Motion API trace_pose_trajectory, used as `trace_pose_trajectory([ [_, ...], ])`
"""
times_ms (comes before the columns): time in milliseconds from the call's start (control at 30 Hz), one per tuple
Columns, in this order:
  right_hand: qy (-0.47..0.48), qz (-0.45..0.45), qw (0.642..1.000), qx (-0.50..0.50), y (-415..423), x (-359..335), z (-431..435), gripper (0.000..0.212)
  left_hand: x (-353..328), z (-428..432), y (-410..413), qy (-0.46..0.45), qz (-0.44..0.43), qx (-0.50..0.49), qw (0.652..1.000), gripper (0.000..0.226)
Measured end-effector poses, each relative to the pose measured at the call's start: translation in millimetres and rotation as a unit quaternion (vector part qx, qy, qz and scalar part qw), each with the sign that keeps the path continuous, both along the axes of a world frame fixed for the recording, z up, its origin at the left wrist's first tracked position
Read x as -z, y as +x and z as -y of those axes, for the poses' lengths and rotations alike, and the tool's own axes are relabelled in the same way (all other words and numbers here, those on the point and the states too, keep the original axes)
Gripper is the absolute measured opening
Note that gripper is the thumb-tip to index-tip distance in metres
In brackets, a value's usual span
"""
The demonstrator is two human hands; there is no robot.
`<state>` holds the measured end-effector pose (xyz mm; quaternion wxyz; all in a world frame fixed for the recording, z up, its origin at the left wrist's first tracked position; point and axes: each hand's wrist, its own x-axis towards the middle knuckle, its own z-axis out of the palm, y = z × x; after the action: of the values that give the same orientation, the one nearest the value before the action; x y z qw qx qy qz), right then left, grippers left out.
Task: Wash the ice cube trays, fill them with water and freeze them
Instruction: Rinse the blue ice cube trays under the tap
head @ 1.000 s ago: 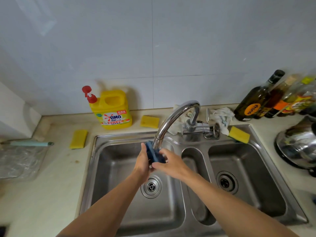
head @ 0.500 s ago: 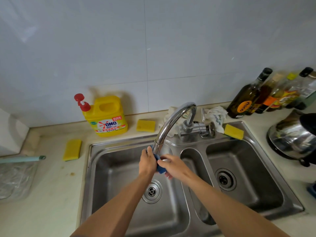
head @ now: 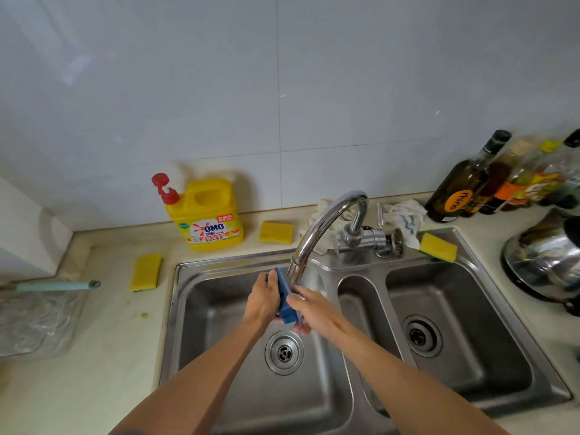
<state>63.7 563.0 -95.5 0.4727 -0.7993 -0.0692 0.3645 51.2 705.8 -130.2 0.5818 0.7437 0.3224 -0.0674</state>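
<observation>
A small blue ice cube tray [head: 285, 296] stands on edge under the spout of the chrome tap [head: 320, 227], above the left basin of the steel sink [head: 226, 309]. My left hand [head: 265, 301] grips the tray's left side. My right hand [head: 309, 310] holds its right side and lower edge, fingers curled round it. Most of the tray is hidden between the two hands. I cannot tell whether water is running.
A yellow dish soap bottle [head: 208, 215] stands behind the sink. Yellow sponges lie at the left [head: 145, 272], the back [head: 275, 232] and the right rim [head: 438, 247]. Bottles [head: 464, 183] and a steel kettle [head: 546, 259] crowd the right; a plastic bag [head: 37, 321] lies left.
Both hands have stayed under the spout with the tray, and its blue edge now shows more between them. The view has shifted slightly.
</observation>
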Motion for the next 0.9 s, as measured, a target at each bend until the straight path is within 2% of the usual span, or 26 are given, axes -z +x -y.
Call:
trace_pose_trajectory([
  [100, -0.031, 0.024, 0.999, -0.007, 10, -3, 21, 0.029, 1, -11, -7, 0.008, -0.035, 0.02, 0.999, 0.041],
  [233, -0.114, -0.001, 0.993, 0.016, 37, 2, 78, 0.047, 7, -31, -17, -0.005, -0.092, 0.018, 0.996, 0.043],
  [333, -0.136, 0.001, 0.991, -0.003, 35, 4, 99, 0.057, 8, -27, -6, 0.046, -0.072, 0.031, 0.996, 0.049],
  [400, -0.14, 0.024, 0.99, -0.004, 28, 4, 105, 0.056, 9, -13, 4, 0.041, -0.053, 0.041, 0.997, 0.055],
  [467, -0.161, 0.056, 0.985, -0.014, 22, 6, 114, 0.035, 10, 3, 11, -0.017, -0.047, 0.034, 0.998, 0.043],
  [500, -0.18, 0.068, 0.981, -0.024, 20, 7, 122, 0.031, 10, 9, 14, -0.051, -0.046, 0.026, 0.997, 0.034],
  [533, -0.203, 0.074, 0.976, -0.035, 17, 7, 132, 0.039, 11, 14, 17, -0.088, -0.045, 0.012, 0.995, 0.028],
  [600, -0.273, 0.085, 0.956, -0.07, 11, 11, 154, 0.07, 13, 23, 19, -0.163, -0.044, -0.043, 0.985, 0.022],
  [633, -0.311, 0.094, 0.941, -0.095, 6, 14, 167, 0.076, 14, 26, 20, -0.195, -0.046, -0.073, 0.977, 0.021],
  [700, -0.356, 0.11, 0.917, -0.144, -4, 22, 194, 0.068, 16, 31, 20, -0.251, -0.041, -0.126, 0.959, 0.024],
  [767, -0.363, 0.109, 0.909, -0.174, -15, 30, 218, 0.064, 17, 32, 21, -0.292, -0.032, -0.153, 0.944, 0.031],
  [900, -0.394, 0.103, 0.876, -0.258, -39, 45, 250, 0.069, 20, 38, 20, -0.282, -0.03, -0.101, 0.954, 0.031],
])
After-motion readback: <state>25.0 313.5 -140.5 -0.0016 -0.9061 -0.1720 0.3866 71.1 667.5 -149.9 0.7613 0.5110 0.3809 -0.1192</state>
